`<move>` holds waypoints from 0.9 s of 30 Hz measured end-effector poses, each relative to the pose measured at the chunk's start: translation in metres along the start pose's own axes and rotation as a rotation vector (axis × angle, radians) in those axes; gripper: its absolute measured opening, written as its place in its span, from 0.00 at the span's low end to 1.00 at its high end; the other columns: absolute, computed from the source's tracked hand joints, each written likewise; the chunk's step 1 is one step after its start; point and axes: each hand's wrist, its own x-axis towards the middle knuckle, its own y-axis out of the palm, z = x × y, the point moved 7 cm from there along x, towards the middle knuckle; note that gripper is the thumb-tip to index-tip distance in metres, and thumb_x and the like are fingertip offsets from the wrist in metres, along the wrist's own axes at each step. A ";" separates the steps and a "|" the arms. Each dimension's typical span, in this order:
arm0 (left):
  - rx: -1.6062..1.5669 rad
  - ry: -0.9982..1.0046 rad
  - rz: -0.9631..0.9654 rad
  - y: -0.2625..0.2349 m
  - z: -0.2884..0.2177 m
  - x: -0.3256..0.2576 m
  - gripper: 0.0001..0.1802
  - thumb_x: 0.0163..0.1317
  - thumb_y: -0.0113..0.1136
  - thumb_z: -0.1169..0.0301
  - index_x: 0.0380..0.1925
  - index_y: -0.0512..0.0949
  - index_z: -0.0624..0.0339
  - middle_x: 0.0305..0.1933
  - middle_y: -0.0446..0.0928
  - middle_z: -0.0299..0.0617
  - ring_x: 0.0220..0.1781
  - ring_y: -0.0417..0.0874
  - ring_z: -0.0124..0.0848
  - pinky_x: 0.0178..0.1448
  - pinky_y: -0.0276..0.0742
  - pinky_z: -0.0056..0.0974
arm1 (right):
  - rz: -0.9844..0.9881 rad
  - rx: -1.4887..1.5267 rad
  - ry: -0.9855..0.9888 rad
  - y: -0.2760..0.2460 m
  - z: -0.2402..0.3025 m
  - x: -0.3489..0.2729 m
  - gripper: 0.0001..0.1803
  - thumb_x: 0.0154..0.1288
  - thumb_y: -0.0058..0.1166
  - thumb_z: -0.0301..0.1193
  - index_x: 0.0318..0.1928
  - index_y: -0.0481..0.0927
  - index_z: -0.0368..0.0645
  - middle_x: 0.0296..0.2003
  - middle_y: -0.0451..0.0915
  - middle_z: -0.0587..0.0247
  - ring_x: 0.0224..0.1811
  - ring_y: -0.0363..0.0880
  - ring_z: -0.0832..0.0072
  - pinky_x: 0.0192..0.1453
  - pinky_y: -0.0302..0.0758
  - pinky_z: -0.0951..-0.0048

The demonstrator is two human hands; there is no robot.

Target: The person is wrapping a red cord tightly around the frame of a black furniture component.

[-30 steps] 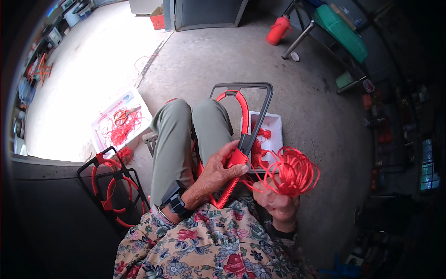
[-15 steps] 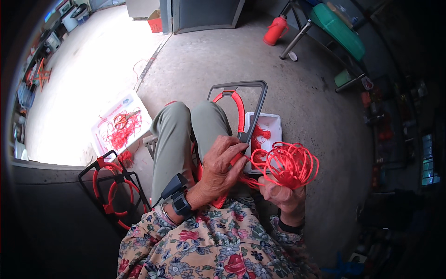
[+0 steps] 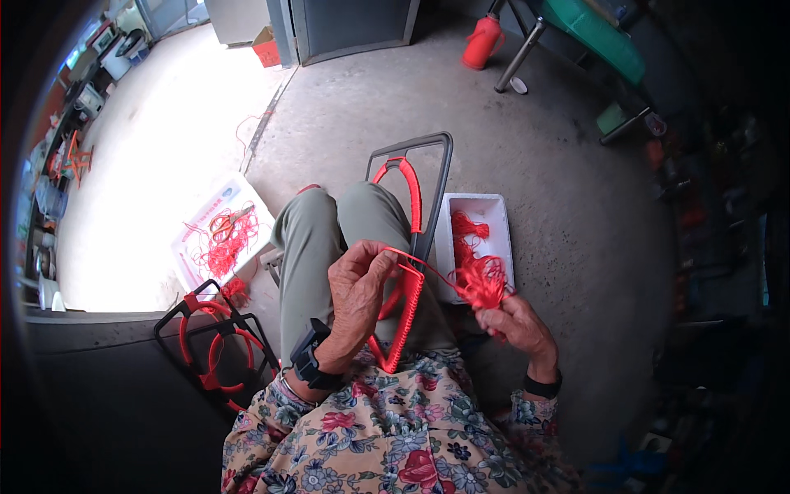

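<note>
Across my lap lies a dark grey frame (image 3: 446, 165) with a curved inner ring (image 3: 415, 193) wrapped in red cord. Its near edge (image 3: 406, 323) is also tightly wound in red. My left hand (image 3: 360, 284) is closed, pinching a red cord (image 3: 428, 269) between thumb and finger beside the top of that wound edge. The strand runs to the right into a loose bundle of red cord (image 3: 483, 282). My right hand (image 3: 520, 329) grips the lower end of this bundle, right of the frame and over the near end of a white foam box.
The white foam box (image 3: 506, 230) beside my right knee holds more red cord. To the left, a white tray (image 3: 257, 200) contains tangled red cord and orange-handled scissors (image 3: 222, 224). Near it lean black frames (image 3: 193, 362) with red-wrapped rings. A red thermos (image 3: 482, 43) stands by a metal-legged table.
My right hand has moved right and lower with the bundle, which has turned from spread loops into a narrower bunch. My left hand has shifted left, and a strand now stretches between both hands.
</note>
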 end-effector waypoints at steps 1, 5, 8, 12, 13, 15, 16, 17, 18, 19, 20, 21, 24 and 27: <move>0.013 0.017 0.012 0.002 -0.007 0.000 0.06 0.63 0.57 0.74 0.33 0.76 0.68 0.32 0.78 0.39 0.35 0.77 0.24 0.45 0.73 0.29 | 0.205 0.023 -0.003 0.022 0.010 -0.006 0.13 0.65 0.52 0.36 0.41 0.77 0.38 0.27 0.73 0.70 0.30 0.69 0.82 0.36 0.69 0.76; 0.099 0.080 0.015 0.010 -0.030 -0.001 0.06 0.64 0.56 0.74 0.34 0.76 0.68 0.33 0.78 0.40 0.37 0.77 0.24 0.47 0.72 0.30 | 0.406 -0.316 -0.235 0.067 -0.001 0.023 0.13 0.62 0.56 0.31 0.44 0.77 0.36 0.22 0.75 0.57 0.26 0.73 0.76 0.32 0.70 0.68; 0.259 0.172 0.070 0.012 -0.038 0.003 0.05 0.63 0.57 0.75 0.34 0.76 0.68 0.40 0.77 0.42 0.42 0.76 0.26 0.50 0.70 0.30 | 0.086 -0.347 -0.478 0.070 0.026 0.058 0.10 0.60 0.55 0.28 0.40 0.76 0.36 0.25 0.77 0.48 0.25 0.73 0.55 0.33 0.71 0.62; 0.378 0.306 -0.011 0.002 -0.037 0.004 0.04 0.59 0.58 0.76 0.29 0.76 0.67 0.52 0.72 0.48 0.46 0.77 0.30 0.45 0.74 0.33 | -0.252 -0.152 -0.793 0.061 0.041 0.103 0.12 0.60 0.56 0.30 0.42 0.75 0.36 0.33 0.80 0.48 0.34 0.78 0.52 0.40 0.73 0.63; 0.384 0.309 -0.007 0.000 -0.033 0.004 0.04 0.59 0.58 0.76 0.29 0.76 0.67 0.52 0.72 0.48 0.46 0.77 0.30 0.45 0.74 0.33 | -0.256 -0.147 -0.797 0.058 0.045 0.108 0.12 0.60 0.56 0.30 0.42 0.75 0.36 0.33 0.80 0.48 0.34 0.78 0.52 0.40 0.73 0.63; 0.774 0.548 -0.049 0.001 -0.043 -0.001 0.04 0.58 0.59 0.76 0.29 0.76 0.66 0.54 0.71 0.50 0.54 0.74 0.35 0.49 0.75 0.36 | -0.048 -0.195 -0.360 0.064 0.034 0.129 0.16 0.59 0.56 0.31 0.47 0.74 0.39 0.41 0.79 0.52 0.41 0.78 0.53 0.43 0.74 0.62; 0.787 0.530 -0.033 -0.002 -0.041 0.001 0.04 0.56 0.60 0.77 0.30 0.76 0.66 0.57 0.69 0.51 0.58 0.72 0.38 0.53 0.73 0.37 | -0.022 -0.120 -0.409 0.069 0.054 0.122 0.18 0.57 0.56 0.32 0.49 0.73 0.43 0.44 0.77 0.54 0.41 0.77 0.54 0.40 0.74 0.63; 0.794 0.532 -0.037 -0.004 -0.040 0.001 0.04 0.56 0.60 0.77 0.30 0.76 0.66 0.57 0.69 0.51 0.58 0.72 0.38 0.53 0.73 0.37 | -0.016 -0.116 -0.414 0.074 0.049 0.130 0.18 0.57 0.56 0.32 0.49 0.73 0.43 0.44 0.77 0.54 0.41 0.77 0.54 0.40 0.74 0.63; 0.622 0.419 -0.031 -0.005 -0.033 0.004 0.04 0.56 0.60 0.77 0.30 0.76 0.66 0.55 0.69 0.50 0.56 0.74 0.37 0.53 0.73 0.36 | -0.115 -0.234 -0.541 0.071 0.046 0.133 0.17 0.57 0.56 0.31 0.48 0.73 0.44 0.43 0.76 0.54 0.40 0.76 0.56 0.40 0.73 0.63; 0.451 0.302 -0.025 -0.005 -0.028 0.008 0.04 0.56 0.60 0.77 0.30 0.76 0.66 0.53 0.70 0.49 0.53 0.75 0.35 0.53 0.72 0.35 | -0.213 -0.353 -0.663 0.069 0.046 0.132 0.17 0.57 0.55 0.31 0.47 0.74 0.44 0.43 0.76 0.55 0.39 0.76 0.58 0.39 0.73 0.64; 0.365 0.149 0.013 -0.002 -0.024 0.007 0.04 0.57 0.60 0.77 0.29 0.77 0.67 0.45 0.71 0.44 0.45 0.76 0.31 0.51 0.71 0.33 | -0.223 -0.416 -0.676 0.067 0.038 0.131 0.15 0.59 0.52 0.31 0.48 0.72 0.44 0.43 0.75 0.53 0.42 0.75 0.58 0.45 0.72 0.63; 0.370 0.156 0.013 -0.005 -0.022 0.008 0.04 0.57 0.60 0.77 0.29 0.77 0.67 0.45 0.71 0.44 0.45 0.76 0.31 0.51 0.71 0.33 | -0.224 -0.413 -0.684 0.069 0.041 0.132 0.15 0.59 0.52 0.31 0.48 0.72 0.44 0.43 0.75 0.53 0.42 0.75 0.58 0.45 0.72 0.63; 0.282 0.159 0.064 -0.011 -0.012 0.013 0.03 0.58 0.59 0.78 0.28 0.77 0.68 0.38 0.70 0.38 0.39 0.75 0.26 0.46 0.71 0.31 | -0.094 -0.214 -0.646 0.079 0.037 0.133 0.20 0.59 0.50 0.28 0.54 0.69 0.44 0.44 0.73 0.49 0.51 0.70 0.56 0.56 0.67 0.61; 0.244 0.150 -0.010 -0.007 -0.013 0.011 0.02 0.59 0.58 0.80 0.29 0.78 0.68 0.36 0.72 0.36 0.37 0.75 0.23 0.43 0.69 0.27 | -0.104 -0.255 -0.713 0.073 0.010 0.138 0.20 0.58 0.48 0.24 0.53 0.70 0.42 0.44 0.74 0.49 0.50 0.71 0.55 0.57 0.67 0.63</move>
